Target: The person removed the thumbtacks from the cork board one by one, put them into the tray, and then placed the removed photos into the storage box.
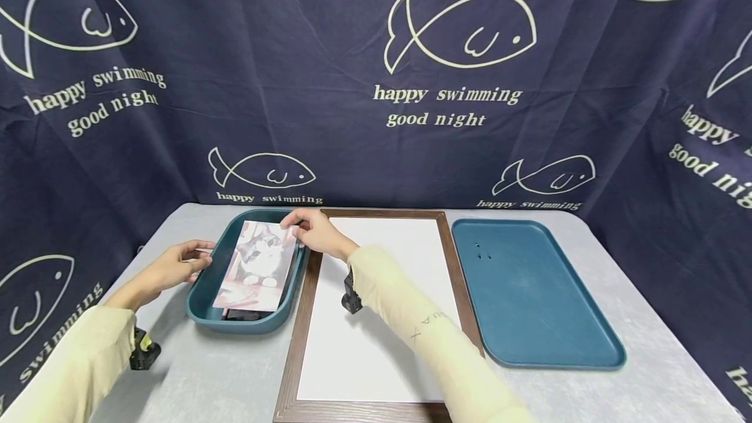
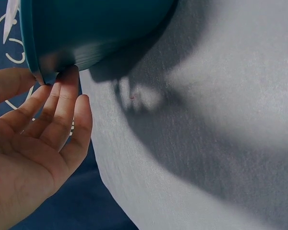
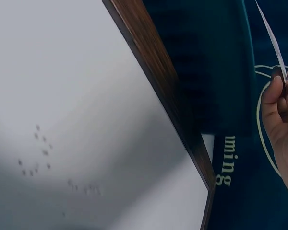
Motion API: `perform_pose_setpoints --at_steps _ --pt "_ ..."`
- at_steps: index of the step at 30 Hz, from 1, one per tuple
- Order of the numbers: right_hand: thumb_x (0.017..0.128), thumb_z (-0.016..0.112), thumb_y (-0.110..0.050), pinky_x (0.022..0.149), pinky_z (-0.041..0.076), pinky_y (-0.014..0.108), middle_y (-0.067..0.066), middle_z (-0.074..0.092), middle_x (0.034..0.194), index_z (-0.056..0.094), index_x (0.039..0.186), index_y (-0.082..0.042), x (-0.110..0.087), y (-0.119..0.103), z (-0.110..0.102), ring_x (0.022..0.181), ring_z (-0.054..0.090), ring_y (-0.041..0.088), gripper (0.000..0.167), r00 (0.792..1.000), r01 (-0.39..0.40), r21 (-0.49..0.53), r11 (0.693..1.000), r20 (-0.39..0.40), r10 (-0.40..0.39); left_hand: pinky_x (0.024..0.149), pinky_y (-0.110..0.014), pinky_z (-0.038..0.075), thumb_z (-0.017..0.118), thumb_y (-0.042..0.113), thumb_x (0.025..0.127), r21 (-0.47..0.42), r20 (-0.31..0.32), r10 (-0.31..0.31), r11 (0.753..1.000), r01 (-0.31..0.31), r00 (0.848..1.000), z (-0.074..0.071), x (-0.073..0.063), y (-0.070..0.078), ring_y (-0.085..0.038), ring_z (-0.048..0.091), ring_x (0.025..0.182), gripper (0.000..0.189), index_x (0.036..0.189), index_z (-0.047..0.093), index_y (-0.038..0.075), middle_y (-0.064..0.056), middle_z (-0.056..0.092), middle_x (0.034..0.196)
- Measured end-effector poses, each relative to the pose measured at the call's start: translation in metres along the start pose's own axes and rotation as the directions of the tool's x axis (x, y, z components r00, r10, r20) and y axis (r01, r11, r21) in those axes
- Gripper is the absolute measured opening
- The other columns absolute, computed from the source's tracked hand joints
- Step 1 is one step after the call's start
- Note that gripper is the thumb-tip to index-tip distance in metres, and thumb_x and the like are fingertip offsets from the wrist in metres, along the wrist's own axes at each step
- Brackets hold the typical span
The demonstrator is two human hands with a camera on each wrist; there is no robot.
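My right hand point(image 1: 317, 232) pinches the upper right corner of a cat photo print point(image 1: 261, 266) between thumb and fingers. In the right wrist view the print point(image 3: 273, 40) shows edge-on, rising from the fingertips. The print lies over the opening of a deep teal bin point(image 1: 202, 315), whose inside it largely covers. On the bin's left side, my left hand point(image 1: 176, 265) holds the rim, thumb at the lip and fingertips against the outer wall. The left wrist view shows this hand point(image 2: 43, 124) below the bin's wall point(image 2: 96, 33).
A dark, glossy item point(image 1: 247, 314) pokes out under the print inside the bin. A white board with a brown wooden frame point(image 1: 305, 318) lies beside the bin, under my right forearm. To the right is a shallow teal tray point(image 1: 540, 299) with several small dark pieces point(image 1: 482, 253).
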State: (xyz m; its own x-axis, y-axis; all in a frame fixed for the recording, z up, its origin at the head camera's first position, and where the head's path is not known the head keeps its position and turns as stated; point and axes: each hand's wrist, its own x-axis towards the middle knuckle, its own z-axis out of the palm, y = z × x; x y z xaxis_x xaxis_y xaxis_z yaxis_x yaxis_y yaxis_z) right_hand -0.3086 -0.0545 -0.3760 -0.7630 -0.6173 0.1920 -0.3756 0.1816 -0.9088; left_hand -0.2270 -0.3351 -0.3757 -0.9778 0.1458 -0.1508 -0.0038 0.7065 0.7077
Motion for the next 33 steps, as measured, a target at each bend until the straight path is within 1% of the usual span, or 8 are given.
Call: perform_pose_setpoints --at_steps 4,7,11,20,23,26,30,33 --pt "0.089 0.045 0.008 0.061 0.050 0.027 0.014 0.056 0.109 0.062 0.105 -0.001 0.002 0.002 0.008 0.065 0.051 0.016 0.025 0.999 -0.012 -0.056 0.998 -0.039 0.009 0.071 -0.030 0.049 0.047 0.020 0.095 0.001 0.003 -0.003 1.000 0.003 1.000 0.000 0.000 0.000 -0.010 0.054 0.092 0.047 0.130 0.037 -0.009 -0.030 0.050 0.119" --pt "0.088 0.045 0.008 0.055 0.045 0.018 0.012 0.057 0.108 0.062 0.103 -0.001 0.002 0.000 0.011 0.061 0.047 0.009 0.025 0.999 -0.013 -0.106 0.994 -0.053 0.008 0.070 -0.029 0.049 0.047 0.020 0.095 -0.002 0.003 0.002 1.000 -0.002 1.000 0.000 0.000 0.002 -0.010 0.054 0.091 0.047 0.130 0.037 -0.009 -0.031 0.050 0.118" --pt "0.088 0.045 0.008 0.053 0.037 0.015 0.011 0.058 0.108 0.063 0.102 -0.003 0.001 -0.004 0.014 0.060 0.043 0.006 0.025 0.999 -0.020 -0.194 0.981 -0.046 0.011 0.070 -0.029 0.048 0.047 0.020 0.095 -0.003 -0.001 0.010 1.000 -0.010 1.000 0.000 -0.001 0.003 -0.009 0.054 0.090 0.047 0.130 0.037 -0.010 -0.031 0.050 0.118" --pt "0.086 0.044 0.007 0.056 0.035 0.013 0.010 0.061 0.105 0.063 0.101 -0.003 0.005 -0.007 0.017 0.061 0.042 0.006 0.026 0.999 -0.035 -0.327 0.945 -0.033 0.026 0.069 -0.027 0.048 0.047 0.022 0.095 -0.006 -0.010 0.018 1.000 -0.018 1.000 0.000 -0.003 0.000 -0.008 0.054 0.094 0.048 0.130 0.037 -0.009 -0.032 0.049 0.122" --pt "0.083 0.043 0.008 0.060 0.035 0.014 0.010 0.061 0.103 0.062 0.102 -0.003 0.006 -0.008 0.017 0.065 0.042 0.007 0.029 0.998 -0.054 -0.374 0.926 -0.029 0.047 0.069 -0.027 0.048 0.047 0.023 0.095 -0.010 -0.012 0.020 1.000 -0.020 1.000 0.000 -0.004 -0.001 -0.006 0.053 0.094 0.048 0.130 0.037 -0.008 -0.032 0.048 0.123" --pt "0.083 0.043 0.008 0.063 0.036 0.015 0.010 0.060 0.104 0.061 0.105 -0.005 0.006 -0.010 0.017 0.070 0.044 0.009 0.031 0.995 -0.095 -0.400 0.912 -0.029 0.091 0.069 -0.028 0.048 0.047 0.023 0.095 -0.009 -0.012 0.026 1.000 -0.026 1.000 0.000 -0.003 -0.001 -0.011 0.055 0.096 0.048 0.130 0.037 -0.009 -0.032 0.048 0.122" --pt "0.083 0.045 0.006 0.070 0.041 0.019 0.010 0.059 0.111 0.059 0.108 -0.006 0.004 -0.014 0.017 0.089 0.054 0.014 0.031 0.989 -0.148 -0.423 0.894 -0.035 0.147 0.070 -0.029 0.049 0.047 0.022 0.095 -0.009 -0.013 0.025 1.000 -0.026 1.000 0.001 -0.003 0.000 -0.026 0.056 0.103 0.048 0.130 0.037 -0.009 -0.032 0.048 0.122" --pt "0.083 0.047 0.005 0.079 0.043 0.021 0.010 0.059 0.116 0.057 0.110 -0.006 0.003 -0.018 0.017 0.105 0.055 0.018 0.031 0.984 -0.172 -0.437 0.883 -0.036 0.174 0.071 -0.031 0.049 0.047 0.022 0.095 -0.004 -0.014 0.023 1.000 -0.023 1.000 0.001 -0.003 0.001 -0.028 0.056 0.103 0.048 0.130 0.037 -0.009 -0.032 0.048 0.122"
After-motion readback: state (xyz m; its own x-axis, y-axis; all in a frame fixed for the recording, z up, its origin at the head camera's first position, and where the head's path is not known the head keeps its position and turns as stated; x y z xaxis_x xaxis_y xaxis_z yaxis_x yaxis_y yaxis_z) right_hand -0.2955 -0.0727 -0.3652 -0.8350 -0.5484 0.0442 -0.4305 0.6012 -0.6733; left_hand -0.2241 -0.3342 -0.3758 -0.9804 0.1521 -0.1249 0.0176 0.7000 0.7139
